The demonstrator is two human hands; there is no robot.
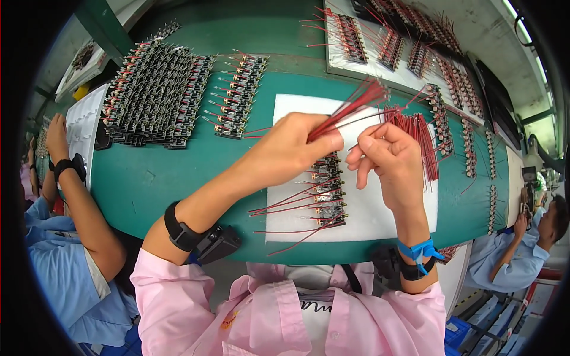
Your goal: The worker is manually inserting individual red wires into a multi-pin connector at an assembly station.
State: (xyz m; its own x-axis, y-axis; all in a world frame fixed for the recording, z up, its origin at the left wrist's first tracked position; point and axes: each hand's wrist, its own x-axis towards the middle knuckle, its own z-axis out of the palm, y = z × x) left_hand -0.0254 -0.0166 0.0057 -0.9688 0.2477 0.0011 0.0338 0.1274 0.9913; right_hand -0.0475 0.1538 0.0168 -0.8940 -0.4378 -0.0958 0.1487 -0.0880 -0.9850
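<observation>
My left hand (291, 148) is closed around a bundle of thin red wires (363, 102), whose ends fan out to the upper right. Close by on the right, my right hand (386, 157) pinches a single thin wire (356, 144) between thumb and fingertips, its other fingers loosely curled. Beneath both hands lies a strip of small circuit boards (329, 193) on a white foam sheet (386, 216). Several red wires trail leftward from its lower boards, while my left hand covers its upper part. A pile of loose red wires (423, 139) rests on the sheet behind my right hand.
A large stack of circuit boards (154, 95) stands at the far left of the green table (160, 190), with a separate board strip (240, 98) beside it. More wired strips (347, 38) lie on a white panel at the far right. Co-workers in blue sit at both sides.
</observation>
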